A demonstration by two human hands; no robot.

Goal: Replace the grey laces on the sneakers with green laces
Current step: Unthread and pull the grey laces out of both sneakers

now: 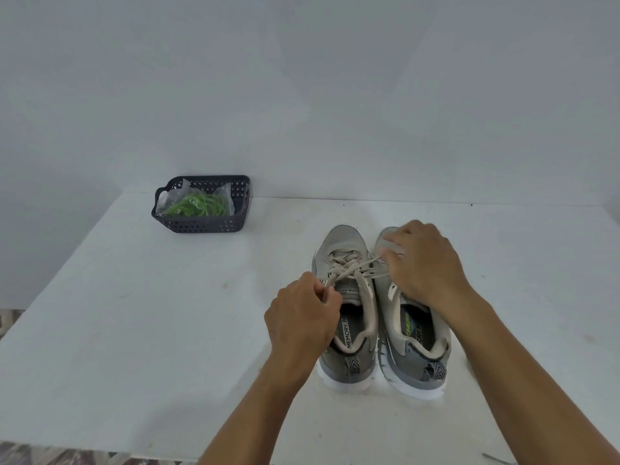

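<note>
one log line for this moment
step: untying left sneaker | left hand: pinches grey lace | right hand: pinches lace | green laces: in basket

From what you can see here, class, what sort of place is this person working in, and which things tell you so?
Probably a plain indoor work surface set up for the job: a bare white table against a blank wall, holding only a pair of sneakers and a dark basket of green laces.

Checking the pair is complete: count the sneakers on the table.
2: the left sneaker under both hands, the right sneaker touching it on its right, partly covered by the right hand. None seems hidden.
</note>
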